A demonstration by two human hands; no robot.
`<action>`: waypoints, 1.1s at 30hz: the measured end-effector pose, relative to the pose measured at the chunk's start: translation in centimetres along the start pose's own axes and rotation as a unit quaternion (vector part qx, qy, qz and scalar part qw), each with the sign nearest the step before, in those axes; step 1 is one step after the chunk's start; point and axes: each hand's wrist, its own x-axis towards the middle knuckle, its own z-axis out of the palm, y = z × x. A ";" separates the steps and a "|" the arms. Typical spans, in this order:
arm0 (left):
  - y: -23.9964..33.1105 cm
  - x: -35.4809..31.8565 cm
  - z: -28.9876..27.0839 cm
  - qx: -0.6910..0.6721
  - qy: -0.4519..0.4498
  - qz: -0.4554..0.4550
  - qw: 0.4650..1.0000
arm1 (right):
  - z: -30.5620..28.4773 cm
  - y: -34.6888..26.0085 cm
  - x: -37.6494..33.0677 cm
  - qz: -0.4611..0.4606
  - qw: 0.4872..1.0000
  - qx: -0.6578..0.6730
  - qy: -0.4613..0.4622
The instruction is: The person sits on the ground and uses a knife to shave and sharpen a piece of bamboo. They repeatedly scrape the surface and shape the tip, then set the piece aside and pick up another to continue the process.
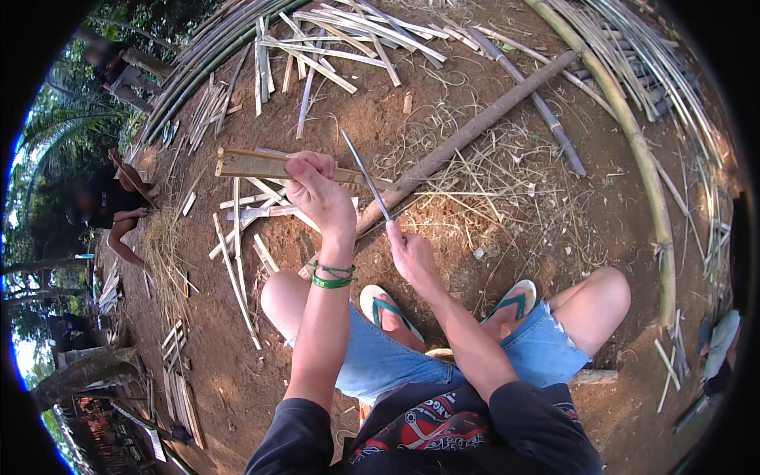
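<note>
Bamboo slat: a flat, pale split slat (261, 164) is held level above the ground, in front of the person's knees; its left end juts free into open air, its right end runs behind the holding hand toward the blade.
Left hand: the left hand (317, 194) wraps the slat from above, fingers curled tight around it and pressed together, thumb side toward the knife.
Knife: a thin, long blade (364, 174) slants up and left from the right hand, its upper part just beside the slat's right end; whether the edge actually bites into the bamboo is hard to tell from this angle.
Right hand: the right hand (410, 255) is clenched on the knife's handle, fingers folded in, nothing spread.
Wristbands: green bands (332, 275) circle the left wrist.
Room near the hands: bare brown dirt (491, 269) lies open to the right of the hands, strewn only with thin shavings.
Log: a long grey pole (475, 127) lies diagonally just beyond the hands.
Left edge: loose cut slats (237, 245) lie on the ground under and left of the held piece.
Far edge: a heap of split strips (340, 36) crowds the top.
Right edge: a thick green bamboo culm (645, 158) curves along the side.
Feet: green-strapped sandals (388, 305) rest on the dirt below the hands.
</note>
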 end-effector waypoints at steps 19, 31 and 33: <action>-0.6 0.6 1.3 0.011 -0.005 -0.004 1.000 | -0.8 7.4 6.2 0.138 0.983 -0.114 -0.026; -1.0 0.8 1.9 -0.002 -0.002 -0.006 1.000 | 1.3 10.6 9.5 0.184 0.978 -0.100 -0.018; -1.0 0.1 -0.9 0.017 0.037 -0.004 0.999 | 2.1 6.6 6.0 0.135 0.986 -0.085 -0.054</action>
